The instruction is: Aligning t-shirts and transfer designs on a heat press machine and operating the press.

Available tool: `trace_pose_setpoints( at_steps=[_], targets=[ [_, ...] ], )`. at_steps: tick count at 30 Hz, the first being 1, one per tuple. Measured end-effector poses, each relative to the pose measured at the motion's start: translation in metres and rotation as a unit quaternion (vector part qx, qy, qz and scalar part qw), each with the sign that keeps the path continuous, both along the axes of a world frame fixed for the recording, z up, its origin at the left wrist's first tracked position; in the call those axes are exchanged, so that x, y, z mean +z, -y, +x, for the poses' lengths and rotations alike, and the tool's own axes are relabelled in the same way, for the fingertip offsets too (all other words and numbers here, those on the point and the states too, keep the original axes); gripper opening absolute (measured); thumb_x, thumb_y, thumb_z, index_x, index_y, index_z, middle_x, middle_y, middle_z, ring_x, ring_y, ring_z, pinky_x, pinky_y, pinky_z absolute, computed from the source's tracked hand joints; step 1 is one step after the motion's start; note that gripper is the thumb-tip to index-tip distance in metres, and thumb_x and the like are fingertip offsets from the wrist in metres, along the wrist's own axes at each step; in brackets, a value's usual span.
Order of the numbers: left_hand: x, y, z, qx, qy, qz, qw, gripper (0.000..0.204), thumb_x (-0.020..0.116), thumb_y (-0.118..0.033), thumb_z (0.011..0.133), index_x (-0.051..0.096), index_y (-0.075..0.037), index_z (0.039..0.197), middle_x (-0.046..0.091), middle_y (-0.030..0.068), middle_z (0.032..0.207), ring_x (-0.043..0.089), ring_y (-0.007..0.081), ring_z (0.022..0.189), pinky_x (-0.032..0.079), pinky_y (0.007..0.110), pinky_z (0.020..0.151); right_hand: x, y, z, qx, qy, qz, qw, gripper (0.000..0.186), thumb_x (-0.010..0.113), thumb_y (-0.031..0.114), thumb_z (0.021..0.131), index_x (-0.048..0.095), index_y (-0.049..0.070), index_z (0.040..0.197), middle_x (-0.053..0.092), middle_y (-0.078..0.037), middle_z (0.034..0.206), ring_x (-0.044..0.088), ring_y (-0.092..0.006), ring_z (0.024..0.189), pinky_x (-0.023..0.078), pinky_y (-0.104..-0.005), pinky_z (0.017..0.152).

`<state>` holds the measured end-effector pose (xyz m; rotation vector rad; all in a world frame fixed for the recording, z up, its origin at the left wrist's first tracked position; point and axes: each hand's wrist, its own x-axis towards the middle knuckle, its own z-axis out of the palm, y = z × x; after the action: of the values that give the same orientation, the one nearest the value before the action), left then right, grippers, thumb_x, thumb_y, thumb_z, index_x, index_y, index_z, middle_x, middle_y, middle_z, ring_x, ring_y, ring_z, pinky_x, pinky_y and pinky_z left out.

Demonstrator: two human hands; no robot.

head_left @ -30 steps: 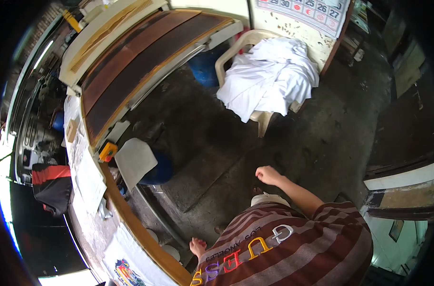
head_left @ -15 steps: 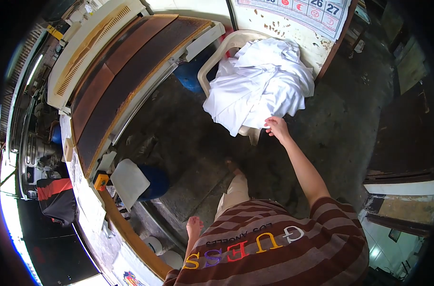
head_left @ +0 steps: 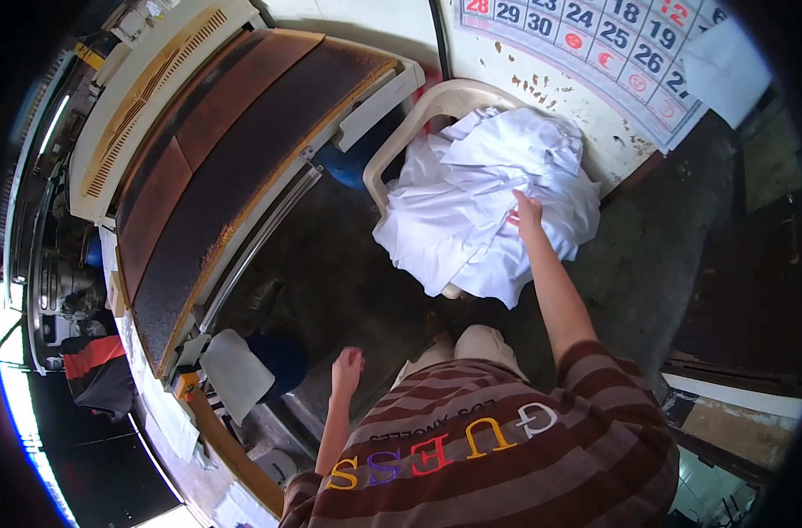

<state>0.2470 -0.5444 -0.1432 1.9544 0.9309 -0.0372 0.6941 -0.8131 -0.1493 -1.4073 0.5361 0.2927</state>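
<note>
Right hand [head_left: 527, 211] outstretched, left hand [head_left: 347, 367] low

Even daylight on the middle, white cloth [head_left: 485, 211] brightest and near washed out, blown-out glare at the near left rim, floor [head_left: 348, 282] dim, heavy fisheye bending at edges, black vignette all round, focus fairly sharp

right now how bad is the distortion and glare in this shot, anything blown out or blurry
Head view: strong fisheye bend, dark corners; the long brown-topped machine curves. Daylight blows out the lower-left rim. The white cloth pile is bright yet keeps its folds, and the right hand on it looks sharp.
</note>
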Motion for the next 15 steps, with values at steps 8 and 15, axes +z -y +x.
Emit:
trace_pose_setpoints(
  at_steps=[8, 15],
  targets=[
    [0.093, 0.022, 0.119, -0.022, 0.127, 0.0, 0.992, 0.015, 0.049, -0.008, 0.086, 0.056, 0.0, 0.096, 0.062, 0.0079, 0.078, 0.059, 0.0126, 0.07, 0.047, 0.025, 0.064, -0.008, -0.037, 0.041, 0.005, 0.01, -0.024, 1.0, 0.037, 0.062, 0.019, 0.071, 0.049, -0.001, 0.099, 0.053, -0.008, 0.074, 0.052, -0.017, 0.055, 0.047, -0.0322, 0.048],
    [0.177, 0.064, 0.195, -0.125, 0.217, 0.265, 0.931, 0.049, 0.06, -0.011, 0.076, 0.043, -0.007, 0.123, 0.047, 0.0135, 0.12, 0.044, 0.0285, 0.112, 0.035, 0.036, 0.093, 0.146, -0.073, -0.045, 0.677, 0.268, -0.088, 0.679, 0.027, 0.063, 0.025, 0.078, 0.055, 0.0, 0.07, 0.049, -0.001, 0.057, 0.041, -0.0084, 0.052, 0.035, -0.0278, 0.046]
  ],
)
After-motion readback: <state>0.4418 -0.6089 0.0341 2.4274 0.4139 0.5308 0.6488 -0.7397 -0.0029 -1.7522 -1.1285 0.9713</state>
